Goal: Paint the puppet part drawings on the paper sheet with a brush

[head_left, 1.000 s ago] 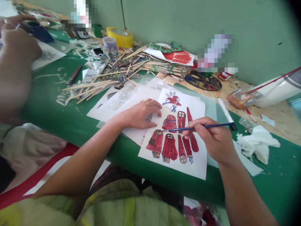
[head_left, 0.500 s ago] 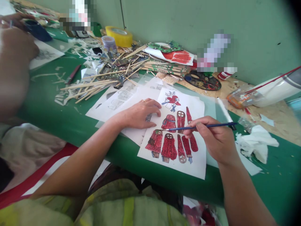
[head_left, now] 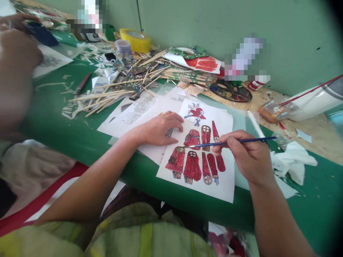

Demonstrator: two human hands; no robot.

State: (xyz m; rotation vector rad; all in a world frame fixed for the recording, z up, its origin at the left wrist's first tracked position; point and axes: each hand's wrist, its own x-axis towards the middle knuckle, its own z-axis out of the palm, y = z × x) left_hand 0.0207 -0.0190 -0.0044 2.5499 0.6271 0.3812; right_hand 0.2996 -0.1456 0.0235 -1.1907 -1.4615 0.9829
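Gold ring on left hand, pale green garment, yellow stripes

A: What is by the left hand?
B: It rests on loose papers and reaches over the left edge of the drawing sheet.
A: And the right hand?
B: Over that sheet's right side, with the brush in it; the tip points left, ending near the left hand.
A: Right of that hand?
B: A tissue, on the table. A pen lies just beyond the hand; farther out, the palette, with a small bottle to its right.
A: Beyond the left hand?
B: Piled sticks, ahead and leftward. Behind them, a cup and, just right of it, a tape roll. Well to the left, a co-worker's hand.
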